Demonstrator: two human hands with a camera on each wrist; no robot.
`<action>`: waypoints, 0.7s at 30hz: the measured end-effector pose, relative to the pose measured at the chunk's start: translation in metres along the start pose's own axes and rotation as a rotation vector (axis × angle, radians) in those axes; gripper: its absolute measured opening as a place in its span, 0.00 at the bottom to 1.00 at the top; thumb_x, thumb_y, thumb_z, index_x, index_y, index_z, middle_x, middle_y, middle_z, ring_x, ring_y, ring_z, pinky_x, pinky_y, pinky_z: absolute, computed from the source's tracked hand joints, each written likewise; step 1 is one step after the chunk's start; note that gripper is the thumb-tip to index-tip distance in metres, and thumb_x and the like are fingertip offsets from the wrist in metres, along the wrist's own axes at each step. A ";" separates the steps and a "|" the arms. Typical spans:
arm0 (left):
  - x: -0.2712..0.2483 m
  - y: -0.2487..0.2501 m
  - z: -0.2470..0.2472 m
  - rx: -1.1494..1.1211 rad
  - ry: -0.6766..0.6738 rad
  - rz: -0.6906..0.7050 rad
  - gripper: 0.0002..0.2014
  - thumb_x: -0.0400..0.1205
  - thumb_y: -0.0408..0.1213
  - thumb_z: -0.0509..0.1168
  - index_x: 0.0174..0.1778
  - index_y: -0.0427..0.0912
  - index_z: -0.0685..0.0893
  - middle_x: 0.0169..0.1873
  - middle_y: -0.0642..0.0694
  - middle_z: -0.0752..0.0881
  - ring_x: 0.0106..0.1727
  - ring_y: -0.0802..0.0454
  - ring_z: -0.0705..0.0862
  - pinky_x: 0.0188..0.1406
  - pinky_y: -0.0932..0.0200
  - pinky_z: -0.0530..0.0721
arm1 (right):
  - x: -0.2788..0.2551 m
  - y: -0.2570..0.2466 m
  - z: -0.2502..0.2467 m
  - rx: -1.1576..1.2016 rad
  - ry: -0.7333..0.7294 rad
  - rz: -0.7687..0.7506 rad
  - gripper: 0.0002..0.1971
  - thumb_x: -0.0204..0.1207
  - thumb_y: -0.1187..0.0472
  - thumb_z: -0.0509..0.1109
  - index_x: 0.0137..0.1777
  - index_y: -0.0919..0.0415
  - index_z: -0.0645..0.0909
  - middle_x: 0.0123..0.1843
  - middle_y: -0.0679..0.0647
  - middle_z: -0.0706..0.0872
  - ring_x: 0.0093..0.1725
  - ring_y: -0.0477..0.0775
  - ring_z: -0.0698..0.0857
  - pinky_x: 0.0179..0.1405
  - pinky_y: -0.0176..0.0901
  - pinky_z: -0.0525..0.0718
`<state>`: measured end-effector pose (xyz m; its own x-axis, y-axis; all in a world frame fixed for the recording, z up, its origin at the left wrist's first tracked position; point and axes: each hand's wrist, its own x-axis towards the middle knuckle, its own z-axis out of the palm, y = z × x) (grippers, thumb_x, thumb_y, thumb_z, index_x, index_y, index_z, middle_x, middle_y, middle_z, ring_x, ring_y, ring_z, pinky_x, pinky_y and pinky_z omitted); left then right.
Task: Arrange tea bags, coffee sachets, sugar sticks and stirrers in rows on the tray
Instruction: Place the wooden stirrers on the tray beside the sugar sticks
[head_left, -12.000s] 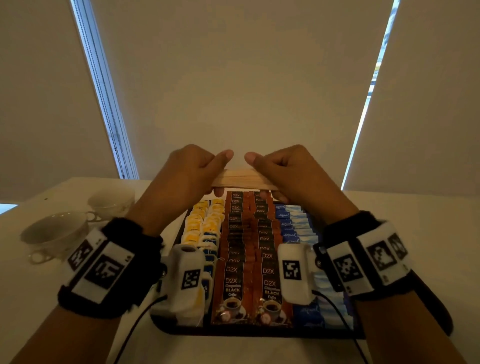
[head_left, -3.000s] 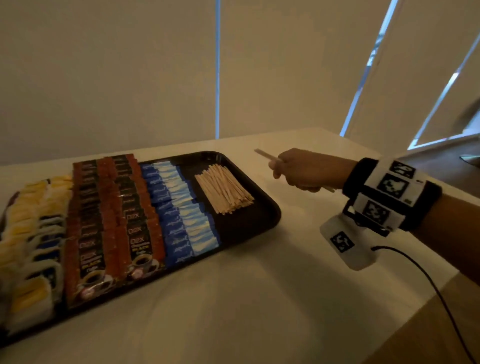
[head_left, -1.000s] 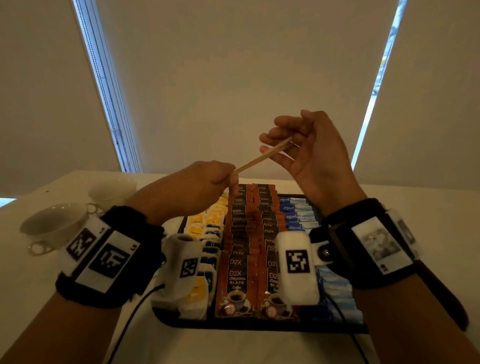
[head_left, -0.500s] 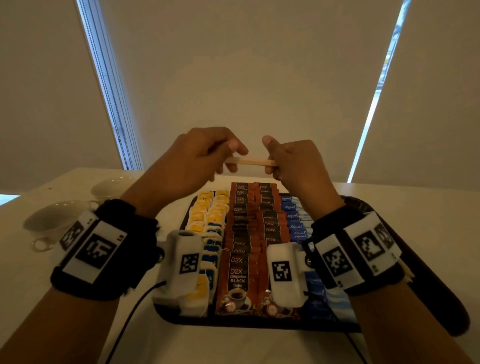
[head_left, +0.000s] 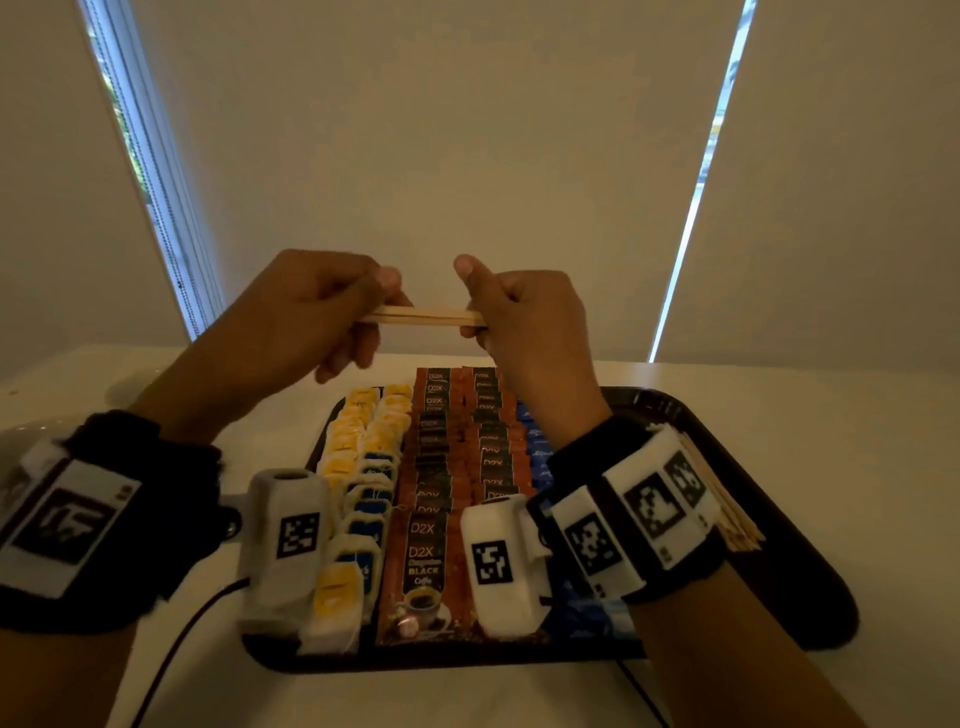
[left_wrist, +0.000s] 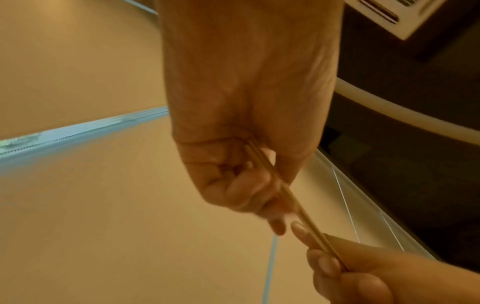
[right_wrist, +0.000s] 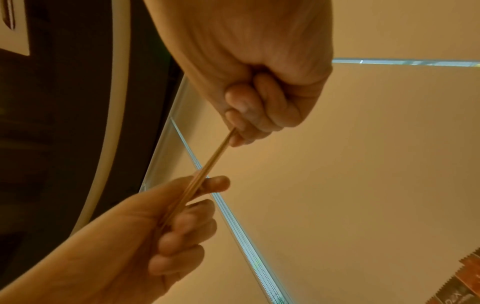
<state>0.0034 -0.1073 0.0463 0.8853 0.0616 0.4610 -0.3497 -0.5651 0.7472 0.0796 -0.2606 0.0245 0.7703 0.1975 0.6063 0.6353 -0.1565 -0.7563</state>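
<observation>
Thin pale wooden stirrers, level above the tray, pinched endwise by left hand and right hand.

— What is surrounding the white desk?

— Pale roller blinds are covering the windows ahead, hanging down to desk level.

— Any daylight getting in?

— Yes, it is slipping through two narrow gaps between the blinds, leaving the room looking dim. A white vent is showing overhead.
</observation>
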 end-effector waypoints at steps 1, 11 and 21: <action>0.000 -0.002 -0.002 -0.024 -0.007 0.020 0.12 0.83 0.44 0.60 0.44 0.42 0.86 0.19 0.49 0.78 0.19 0.57 0.71 0.16 0.67 0.70 | -0.001 -0.002 0.000 -0.013 -0.008 -0.017 0.26 0.81 0.50 0.64 0.19 0.52 0.76 0.13 0.44 0.75 0.18 0.40 0.75 0.26 0.26 0.71; 0.030 -0.044 -0.034 -0.051 -0.107 -0.058 0.11 0.69 0.56 0.73 0.31 0.52 0.88 0.14 0.46 0.72 0.10 0.58 0.64 0.13 0.60 0.54 | -0.013 -0.024 -0.004 -0.520 -0.412 -0.353 0.11 0.81 0.55 0.65 0.48 0.62 0.85 0.40 0.54 0.86 0.39 0.54 0.82 0.38 0.53 0.80; 0.045 -0.043 -0.024 0.104 -0.016 -0.110 0.19 0.86 0.35 0.58 0.38 0.61 0.88 0.29 0.44 0.86 0.20 0.51 0.79 0.05 0.62 0.71 | -0.023 -0.002 -0.088 -0.554 -0.323 0.145 0.07 0.76 0.60 0.73 0.43 0.64 0.90 0.29 0.42 0.83 0.25 0.30 0.79 0.27 0.18 0.73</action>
<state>0.0510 -0.0601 0.0464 0.9216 0.1146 0.3709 -0.2178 -0.6383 0.7383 0.0654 -0.3495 0.0342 0.8501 0.4042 0.3376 0.5266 -0.6617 -0.5337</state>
